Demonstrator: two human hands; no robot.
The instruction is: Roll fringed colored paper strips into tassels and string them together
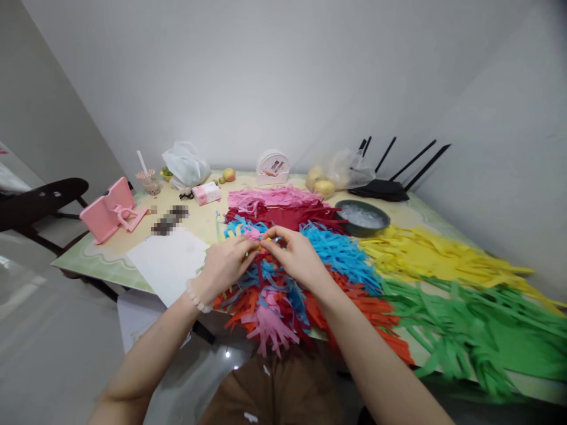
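Note:
My left hand (228, 262), with a pale beaded bracelet (198, 297) at the wrist, is closed in a pinch. The fingertips of my right hand (295, 252) pinch right beside it, almost touching. Between them are small pink and yellow fringe strips (253, 232); the exact grip is partly hidden by the fingers. Beneath both hands lies a mixed bundle of cut fringe, with a pink tassel-like end (272, 327) hanging over the table edge. Around it spread blue fringe (334, 251), dark red fringe (283, 217) and orange fringe (358, 304).
Yellow fringe (443, 257) and green fringe (487, 330) cover the right side. Behind them stand a dark bowl (363, 217) and a black router (381, 189). At left are white paper (166, 260), a pink stand (110, 209), a drink cup (149, 182) and a plastic bag (188, 165).

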